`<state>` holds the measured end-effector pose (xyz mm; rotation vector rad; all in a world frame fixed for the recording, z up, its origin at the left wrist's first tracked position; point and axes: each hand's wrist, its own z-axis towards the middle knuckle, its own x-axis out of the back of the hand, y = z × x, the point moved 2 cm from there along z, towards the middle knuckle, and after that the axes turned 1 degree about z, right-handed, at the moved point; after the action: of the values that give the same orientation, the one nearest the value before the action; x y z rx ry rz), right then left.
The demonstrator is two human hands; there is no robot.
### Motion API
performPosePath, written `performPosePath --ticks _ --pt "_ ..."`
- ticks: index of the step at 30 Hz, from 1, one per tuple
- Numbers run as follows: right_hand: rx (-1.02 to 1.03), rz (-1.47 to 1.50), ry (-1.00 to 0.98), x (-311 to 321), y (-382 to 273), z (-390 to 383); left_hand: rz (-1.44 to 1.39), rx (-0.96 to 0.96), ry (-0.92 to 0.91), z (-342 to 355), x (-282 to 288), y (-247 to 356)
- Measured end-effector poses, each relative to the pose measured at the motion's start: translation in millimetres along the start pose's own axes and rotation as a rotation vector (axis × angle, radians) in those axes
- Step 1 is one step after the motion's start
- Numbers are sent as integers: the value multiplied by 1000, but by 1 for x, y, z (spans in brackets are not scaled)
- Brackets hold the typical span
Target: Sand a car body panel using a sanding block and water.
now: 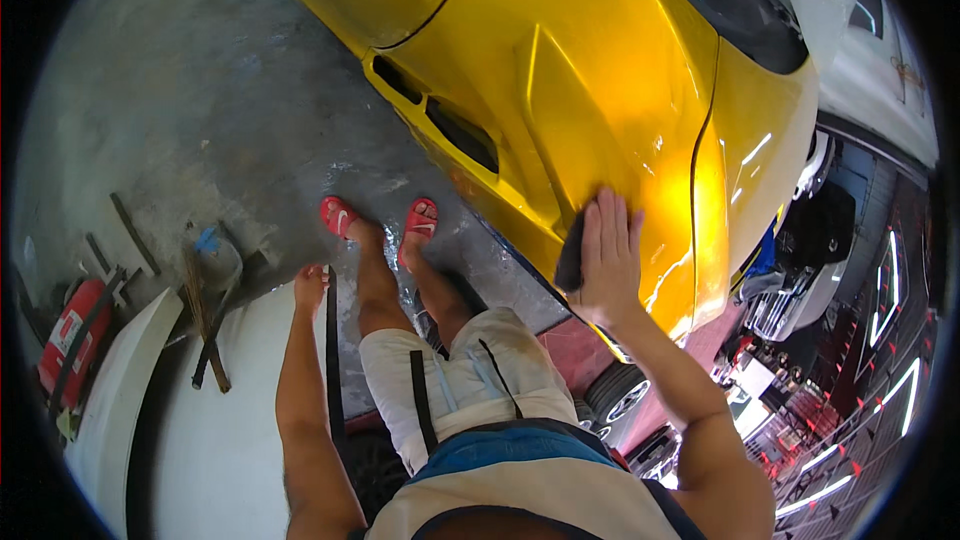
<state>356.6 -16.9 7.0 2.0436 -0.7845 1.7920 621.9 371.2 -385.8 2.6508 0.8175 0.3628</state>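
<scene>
My right hand (612,258) lies over a dark grey pad (571,258), pressing it against a yellow car's body panel (600,60). Its fingers are stretched along the pad, which shows only at the hand's left side. Wet-looking, glossy paint surrounds it, next to a raised crease and a slot-shaped dark vent (462,133). Lower left, my left hand (312,286) hangs with curled fingers, well away from the car. What those fingers hold, if anything, is hidden. A black strip (334,360) runs down beside it, along a white panel (220,440).
A red fire extinguisher (75,340) and several sticks (200,315) lie at the left. Wet grey floor (240,130) stretches between them and the car. A wheel (618,392) stands below the car. Farther right are another vehicle (800,300) and bright strip lights (893,280).
</scene>
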Motion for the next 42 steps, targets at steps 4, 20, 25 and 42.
performPosePath --ticks 4,20,25,42 --pt "-20 39 26 24 -17 73 65 -127 84 -8 -16 41" --pt "-107 73 -18 -3 -25 32 -12 -416 -114 -190 -70 214" --pt "-183 100 339 9 -50 93 146 -645 -248 -238 -119 342" --pt "-2131 1142 2111 -88 -109 -286 1102 -2034 -616 -279 -225 464"
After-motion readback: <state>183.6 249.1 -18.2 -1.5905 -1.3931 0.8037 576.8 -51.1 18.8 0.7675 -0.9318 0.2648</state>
